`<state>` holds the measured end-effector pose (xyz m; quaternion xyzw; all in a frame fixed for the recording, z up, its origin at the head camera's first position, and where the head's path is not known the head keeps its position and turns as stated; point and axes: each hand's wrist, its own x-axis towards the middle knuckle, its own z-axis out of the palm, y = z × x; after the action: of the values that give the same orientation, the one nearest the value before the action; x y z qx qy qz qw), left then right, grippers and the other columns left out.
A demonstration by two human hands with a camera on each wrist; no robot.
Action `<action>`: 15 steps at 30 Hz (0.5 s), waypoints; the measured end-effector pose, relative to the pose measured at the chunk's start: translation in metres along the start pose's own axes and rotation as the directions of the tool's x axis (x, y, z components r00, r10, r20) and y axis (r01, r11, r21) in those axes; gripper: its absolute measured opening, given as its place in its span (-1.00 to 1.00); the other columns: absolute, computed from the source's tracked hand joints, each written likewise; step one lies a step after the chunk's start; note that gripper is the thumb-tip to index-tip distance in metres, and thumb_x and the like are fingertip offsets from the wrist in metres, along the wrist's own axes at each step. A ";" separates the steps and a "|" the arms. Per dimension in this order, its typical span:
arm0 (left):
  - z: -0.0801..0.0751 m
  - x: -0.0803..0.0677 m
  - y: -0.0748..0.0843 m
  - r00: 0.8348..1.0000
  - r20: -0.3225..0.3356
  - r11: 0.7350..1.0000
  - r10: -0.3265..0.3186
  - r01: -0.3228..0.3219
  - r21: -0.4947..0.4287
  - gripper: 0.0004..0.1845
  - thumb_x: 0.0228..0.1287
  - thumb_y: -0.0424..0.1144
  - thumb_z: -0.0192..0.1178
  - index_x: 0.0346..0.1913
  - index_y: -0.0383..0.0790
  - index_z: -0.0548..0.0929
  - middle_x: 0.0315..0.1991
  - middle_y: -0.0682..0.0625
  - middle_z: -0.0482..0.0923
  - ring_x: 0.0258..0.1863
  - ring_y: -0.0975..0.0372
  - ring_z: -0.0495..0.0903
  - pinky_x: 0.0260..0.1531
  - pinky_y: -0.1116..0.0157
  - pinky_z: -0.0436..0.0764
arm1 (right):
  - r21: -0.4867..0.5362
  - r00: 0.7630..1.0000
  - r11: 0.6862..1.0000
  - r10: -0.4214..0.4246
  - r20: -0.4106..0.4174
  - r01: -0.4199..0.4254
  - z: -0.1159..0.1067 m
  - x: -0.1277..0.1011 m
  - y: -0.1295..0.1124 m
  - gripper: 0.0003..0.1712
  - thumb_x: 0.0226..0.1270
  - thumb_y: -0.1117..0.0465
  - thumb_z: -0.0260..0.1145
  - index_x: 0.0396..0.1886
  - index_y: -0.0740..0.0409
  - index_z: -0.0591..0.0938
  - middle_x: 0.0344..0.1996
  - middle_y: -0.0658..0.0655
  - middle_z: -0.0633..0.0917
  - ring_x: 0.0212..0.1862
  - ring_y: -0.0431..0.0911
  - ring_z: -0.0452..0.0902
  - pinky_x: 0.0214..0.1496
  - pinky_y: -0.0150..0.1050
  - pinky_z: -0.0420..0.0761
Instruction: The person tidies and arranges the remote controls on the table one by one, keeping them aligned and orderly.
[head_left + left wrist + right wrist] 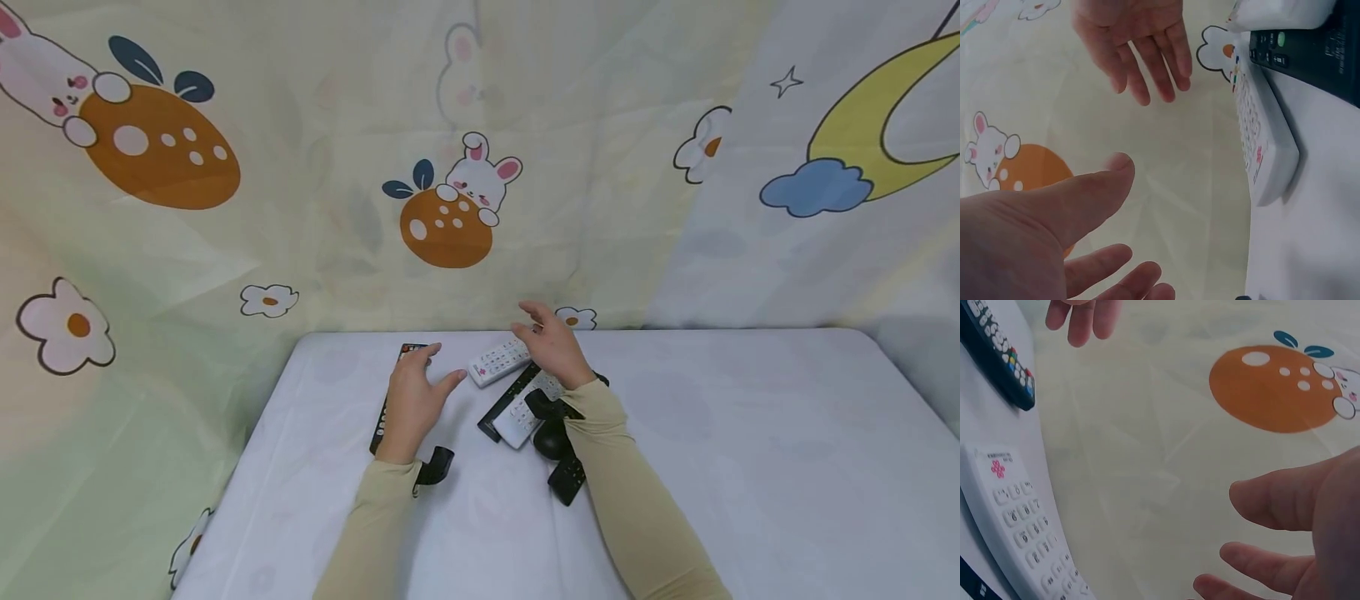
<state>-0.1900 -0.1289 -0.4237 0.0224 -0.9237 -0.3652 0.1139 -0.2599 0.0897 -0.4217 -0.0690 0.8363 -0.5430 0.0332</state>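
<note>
Above the white table (750,458), the left hand (414,404) hangs near a black remote (380,433) and the right hand (555,348) beside a white remote (497,363) that lies between the hands, their fingers parted and gripping nothing, palms seemingly turned inward to leave room between them. By the right wrist, a second white remote (517,422) seems to overlap a second black remote (509,398), which probably props it slightly off the table.
</note>
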 end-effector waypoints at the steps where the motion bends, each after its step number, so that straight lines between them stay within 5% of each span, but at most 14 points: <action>1: 0.002 0.001 0.001 1.000 0.002 1.000 -0.008 0.008 -0.002 -0.35 0.21 -0.06 0.46 0.30 -0.29 0.56 0.22 -0.21 0.55 0.17 -0.04 0.53 0.11 0.00 0.53 | -0.002 1.000 1.000 0.004 -0.004 -0.004 -0.002 0.000 0.001 -0.36 0.56 0.04 0.15 0.52 0.12 0.30 0.49 0.26 0.29 0.49 0.21 0.18 0.43 0.09 0.30; 15: 0.032 0.007 0.001 0.996 0.071 0.998 -0.059 0.060 -0.010 -0.41 0.24 -0.17 0.44 0.31 -0.21 0.56 0.23 -0.15 0.56 0.16 0.02 0.58 0.04 0.05 0.60 | -0.078 0.999 0.996 0.031 -0.044 -0.034 -0.022 0.004 0.018 -0.32 0.55 0.05 0.14 0.52 0.25 0.27 0.48 0.35 0.26 0.49 0.26 0.14 0.43 0.19 0.23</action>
<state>-0.2044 -0.1077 -0.4438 0.0360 -0.9238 -0.3746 0.0704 -0.2682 0.1156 -0.4289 -0.0450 0.8585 -0.5104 0.0216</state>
